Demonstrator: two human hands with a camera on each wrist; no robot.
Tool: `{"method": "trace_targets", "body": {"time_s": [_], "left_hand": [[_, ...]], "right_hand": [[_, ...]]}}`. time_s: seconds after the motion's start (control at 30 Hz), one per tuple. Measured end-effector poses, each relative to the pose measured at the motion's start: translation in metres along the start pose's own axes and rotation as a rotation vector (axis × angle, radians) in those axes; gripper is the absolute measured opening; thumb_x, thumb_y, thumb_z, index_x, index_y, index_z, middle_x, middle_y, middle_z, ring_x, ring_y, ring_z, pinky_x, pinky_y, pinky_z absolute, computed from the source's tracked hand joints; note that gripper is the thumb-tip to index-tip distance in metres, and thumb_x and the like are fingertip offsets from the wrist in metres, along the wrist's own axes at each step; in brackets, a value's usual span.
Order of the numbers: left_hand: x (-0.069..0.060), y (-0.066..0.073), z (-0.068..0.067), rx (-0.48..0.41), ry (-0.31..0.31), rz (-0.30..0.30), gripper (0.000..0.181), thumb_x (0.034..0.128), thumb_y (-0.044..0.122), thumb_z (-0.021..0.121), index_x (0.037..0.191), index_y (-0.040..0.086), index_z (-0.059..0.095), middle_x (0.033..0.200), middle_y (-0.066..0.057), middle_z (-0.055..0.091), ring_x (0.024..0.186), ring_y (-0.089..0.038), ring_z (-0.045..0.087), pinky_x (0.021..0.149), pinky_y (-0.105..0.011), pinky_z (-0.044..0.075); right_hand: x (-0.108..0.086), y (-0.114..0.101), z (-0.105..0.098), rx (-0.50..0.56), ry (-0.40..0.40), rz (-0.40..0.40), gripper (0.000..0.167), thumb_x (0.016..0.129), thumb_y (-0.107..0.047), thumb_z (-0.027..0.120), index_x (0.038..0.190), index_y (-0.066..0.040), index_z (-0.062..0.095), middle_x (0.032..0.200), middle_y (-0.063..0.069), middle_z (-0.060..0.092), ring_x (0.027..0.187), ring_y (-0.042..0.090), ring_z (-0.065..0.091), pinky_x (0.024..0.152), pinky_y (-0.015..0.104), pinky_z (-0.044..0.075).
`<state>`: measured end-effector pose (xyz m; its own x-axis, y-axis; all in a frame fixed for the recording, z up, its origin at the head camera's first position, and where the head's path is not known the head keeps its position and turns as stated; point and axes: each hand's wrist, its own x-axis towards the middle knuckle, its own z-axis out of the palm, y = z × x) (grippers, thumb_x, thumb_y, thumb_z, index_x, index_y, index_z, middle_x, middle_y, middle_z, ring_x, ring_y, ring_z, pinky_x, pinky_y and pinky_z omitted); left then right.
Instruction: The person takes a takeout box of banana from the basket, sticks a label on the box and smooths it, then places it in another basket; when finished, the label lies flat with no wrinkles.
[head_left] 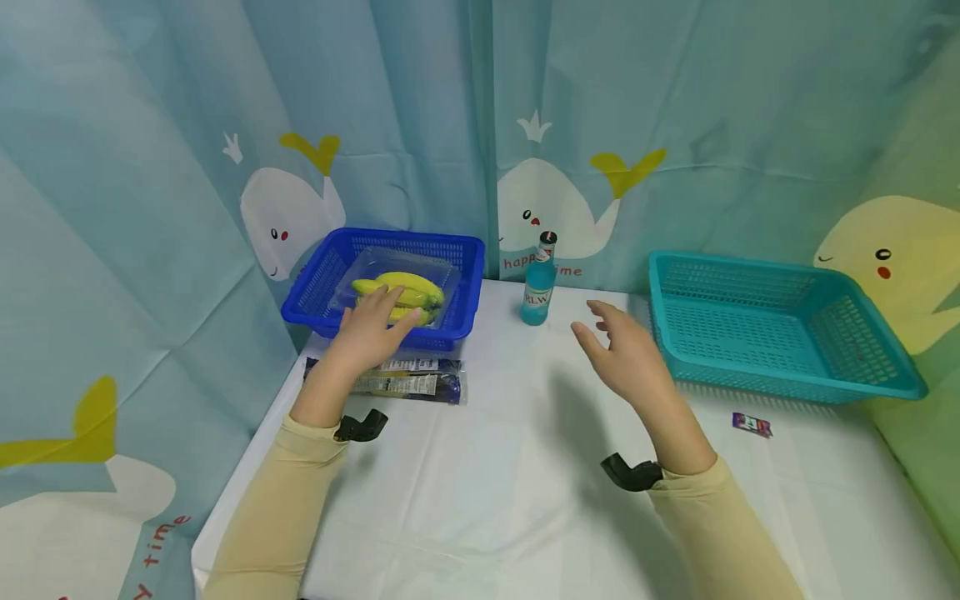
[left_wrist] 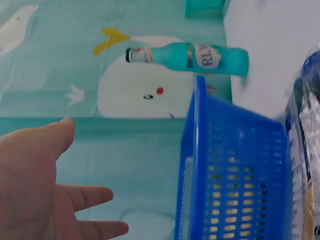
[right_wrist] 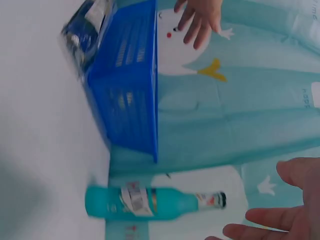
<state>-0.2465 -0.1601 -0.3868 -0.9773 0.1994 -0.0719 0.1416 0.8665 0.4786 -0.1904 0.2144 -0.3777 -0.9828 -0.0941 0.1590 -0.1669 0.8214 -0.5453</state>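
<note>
My left hand (head_left: 369, 333) is held above the front of a blue basket (head_left: 477, 279), fingers spread and holding nothing. Yellow bananas (head_left: 411, 283) lie in a clear plastic tray inside that basket, partly covered by the hand in the head view. In the right wrist view the left hand (right_wrist: 201, 17) is apart from the basket. Right of the basket stands an upright bottle (head_left: 537, 292) of turquoise liquid with a dark cap. My right hand (head_left: 626, 354) hovers between the bottle and a teal basket (head_left: 738, 333), fingers loosely extended, touching neither.
Dark plastic packages (head_left: 408, 385) with white labels lie before the blue basket, partly behind the left forearm. A small purple wrapped snack (head_left: 752, 424) lies in front of the teal basket. A whale-patterned curtain (head_left: 420, 100) surrounds the white-covered table (head_left: 465, 500).
</note>
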Motion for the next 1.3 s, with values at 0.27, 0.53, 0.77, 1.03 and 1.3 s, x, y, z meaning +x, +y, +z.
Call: {"method": "trace_targets", "body": {"time_s": [0.27, 0.53, 0.77, 1.03, 1.3], "left_hand": [[0.018, -0.022, -0.011, -0.119, -0.038, 0.001, 0.086, 0.0948, 0.074, 0.026, 0.161, 0.021, 0.011, 0.167, -0.012, 0.014, 0.152, -0.039, 0.013, 0.117, -0.067, 0.016], [0.040, -0.041, -0.023, -0.155, -0.050, -0.017, 0.083, 0.0986, 0.068, 0.027, 0.160, 0.016, 0.013, 0.166, -0.016, 0.013, 0.153, -0.040, 0.010, 0.118, -0.065, 0.016], [0.062, -0.061, -0.027, -0.264, -0.018, -0.104, 0.080, 0.0991, 0.067, 0.028, 0.161, 0.022, 0.006, 0.167, -0.014, 0.005, 0.153, -0.041, 0.006, 0.118, -0.068, 0.014], [0.084, -0.086, -0.030, -0.346, 0.097, -0.249, 0.085, 0.0970, 0.072, 0.023, 0.161, 0.020, 0.001, 0.168, -0.013, 0.004, 0.153, -0.040, 0.006, 0.120, -0.064, 0.013], [0.092, -0.100, -0.031, -0.323, 0.057, -0.322, 0.089, 0.0961, 0.073, 0.019, 0.161, 0.015, 0.001, 0.167, -0.015, 0.003, 0.152, -0.042, 0.007, 0.120, -0.064, 0.014]], "right_hand": [[0.022, -0.016, 0.025, 0.196, -0.053, 0.013, 0.057, 0.102, -0.052, 0.044, 0.144, -0.015, 0.048, 0.144, 0.010, 0.055, 0.125, 0.035, 0.058, 0.099, 0.053, 0.050], [0.047, -0.041, 0.042, 0.351, -0.169, 0.055, 0.047, 0.102, -0.048, 0.046, 0.141, -0.024, 0.051, 0.142, 0.004, 0.056, 0.131, 0.030, 0.054, 0.102, 0.052, 0.048], [0.073, -0.065, 0.062, 0.486, -0.280, 0.085, 0.044, 0.104, -0.035, 0.045, 0.141, -0.013, 0.050, 0.138, 0.010, 0.058, 0.123, 0.030, 0.060, 0.106, 0.050, 0.047], [0.102, -0.084, 0.092, 0.671, -0.361, 0.149, 0.045, 0.106, -0.033, 0.043, 0.145, -0.010, 0.046, 0.148, 0.007, 0.050, 0.130, 0.024, 0.055, 0.109, 0.039, 0.046], [0.128, -0.102, 0.111, 0.844, -0.445, 0.268, 0.047, 0.106, -0.032, 0.043, 0.149, -0.014, 0.041, 0.155, 0.005, 0.041, 0.139, 0.025, 0.046, 0.114, 0.038, 0.040]]}}
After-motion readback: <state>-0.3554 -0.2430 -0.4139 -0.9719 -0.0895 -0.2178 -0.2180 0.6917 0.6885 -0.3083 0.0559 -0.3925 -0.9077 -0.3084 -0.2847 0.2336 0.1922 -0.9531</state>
